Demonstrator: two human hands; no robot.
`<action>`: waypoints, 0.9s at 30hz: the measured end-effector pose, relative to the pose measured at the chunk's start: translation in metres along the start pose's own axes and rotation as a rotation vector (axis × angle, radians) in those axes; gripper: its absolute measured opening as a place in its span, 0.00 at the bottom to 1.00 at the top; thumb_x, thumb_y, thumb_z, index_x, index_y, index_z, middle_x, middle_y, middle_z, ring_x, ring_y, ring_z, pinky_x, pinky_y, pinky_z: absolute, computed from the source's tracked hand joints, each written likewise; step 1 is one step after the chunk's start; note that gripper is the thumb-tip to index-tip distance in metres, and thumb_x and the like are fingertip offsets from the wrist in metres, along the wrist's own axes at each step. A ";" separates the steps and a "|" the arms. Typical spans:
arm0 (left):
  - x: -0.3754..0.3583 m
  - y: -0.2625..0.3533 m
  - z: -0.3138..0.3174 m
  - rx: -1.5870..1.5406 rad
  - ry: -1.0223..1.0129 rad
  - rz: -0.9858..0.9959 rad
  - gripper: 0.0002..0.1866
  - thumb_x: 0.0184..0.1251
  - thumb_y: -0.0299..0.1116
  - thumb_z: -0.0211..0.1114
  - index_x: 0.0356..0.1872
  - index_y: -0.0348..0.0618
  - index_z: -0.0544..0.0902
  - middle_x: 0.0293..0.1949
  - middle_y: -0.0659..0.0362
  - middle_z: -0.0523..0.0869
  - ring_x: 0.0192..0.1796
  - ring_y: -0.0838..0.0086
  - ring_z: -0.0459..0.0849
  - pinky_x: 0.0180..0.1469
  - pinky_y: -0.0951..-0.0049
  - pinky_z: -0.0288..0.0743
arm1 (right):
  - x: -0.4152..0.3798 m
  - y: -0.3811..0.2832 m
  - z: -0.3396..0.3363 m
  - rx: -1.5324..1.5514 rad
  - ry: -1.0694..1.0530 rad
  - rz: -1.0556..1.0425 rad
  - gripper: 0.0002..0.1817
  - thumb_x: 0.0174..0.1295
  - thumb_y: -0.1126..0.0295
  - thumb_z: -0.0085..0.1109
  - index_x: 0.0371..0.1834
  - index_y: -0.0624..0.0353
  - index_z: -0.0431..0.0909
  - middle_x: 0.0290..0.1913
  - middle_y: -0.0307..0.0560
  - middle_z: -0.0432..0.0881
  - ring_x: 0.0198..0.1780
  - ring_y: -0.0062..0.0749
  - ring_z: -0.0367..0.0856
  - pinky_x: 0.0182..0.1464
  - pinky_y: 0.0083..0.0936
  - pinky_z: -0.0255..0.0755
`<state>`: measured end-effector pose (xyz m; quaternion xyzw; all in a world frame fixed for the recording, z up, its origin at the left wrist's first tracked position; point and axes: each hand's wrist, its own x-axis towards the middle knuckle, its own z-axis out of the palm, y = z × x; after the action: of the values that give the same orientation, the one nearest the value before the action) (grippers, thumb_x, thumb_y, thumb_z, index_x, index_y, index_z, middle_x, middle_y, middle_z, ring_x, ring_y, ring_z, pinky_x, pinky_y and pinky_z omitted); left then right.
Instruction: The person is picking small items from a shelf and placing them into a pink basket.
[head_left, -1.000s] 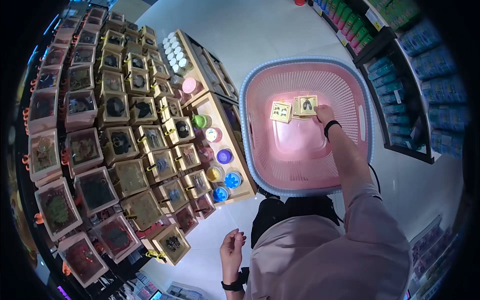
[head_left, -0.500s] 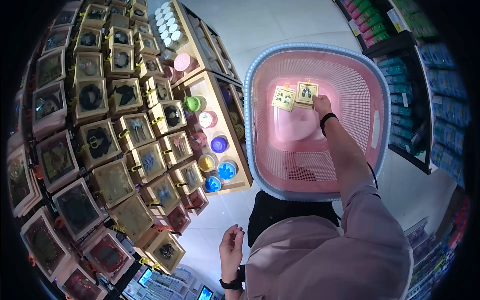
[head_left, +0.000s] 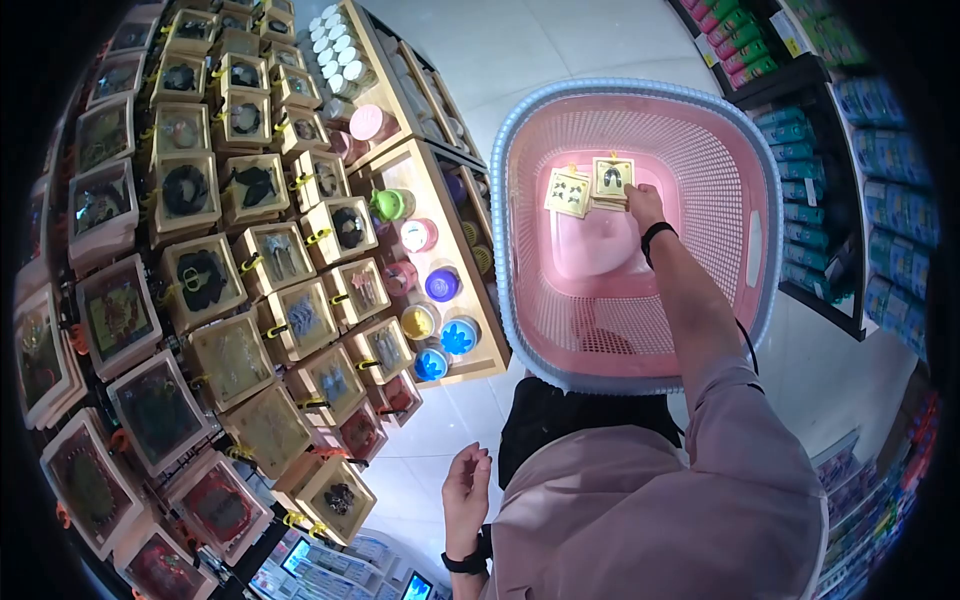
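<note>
Frame upper right: grips card stack [head_left: 612,178] in basket [head_left: 712,180] with right hand [head_left: 647,205]; lower centre: holds left hand [head_left: 465,492] half-open.

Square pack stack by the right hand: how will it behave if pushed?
The square pack stack may slide apart: its lower layers look offset. Straight edges suggest it's fairly stiff. Its flat, square shape makes rolling unlikely.

Pale glossy tiled floor [head_left: 560,45] beyond the right hand's fingers [head_left: 634,190], dark-edged shelving [head_left: 780,84] stocked with bottles [head_left: 745,53] to their right, wooden display unit [head_left: 472,300] to their left, rows of boxed goods [head_left: 185,192] farther left, cool light on the floor
</note>
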<state>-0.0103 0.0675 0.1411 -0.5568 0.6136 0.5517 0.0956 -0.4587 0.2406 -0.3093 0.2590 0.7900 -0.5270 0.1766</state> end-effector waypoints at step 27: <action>-0.068 -0.019 -0.129 -0.036 0.313 0.571 0.13 0.73 0.31 0.67 0.51 0.33 0.83 0.44 0.49 0.88 0.50 0.66 0.87 0.52 0.70 0.80 | -0.401 -0.186 -0.079 0.220 -0.695 -0.309 0.13 0.77 0.60 0.56 0.50 0.59 0.80 0.44 0.39 0.86 0.44 0.19 0.83 0.47 0.18 0.76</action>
<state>0.0937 0.0099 0.2281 -0.4417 0.7423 0.4748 -0.1686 -0.2472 0.1663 0.0801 -0.0393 0.6515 -0.6852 0.3234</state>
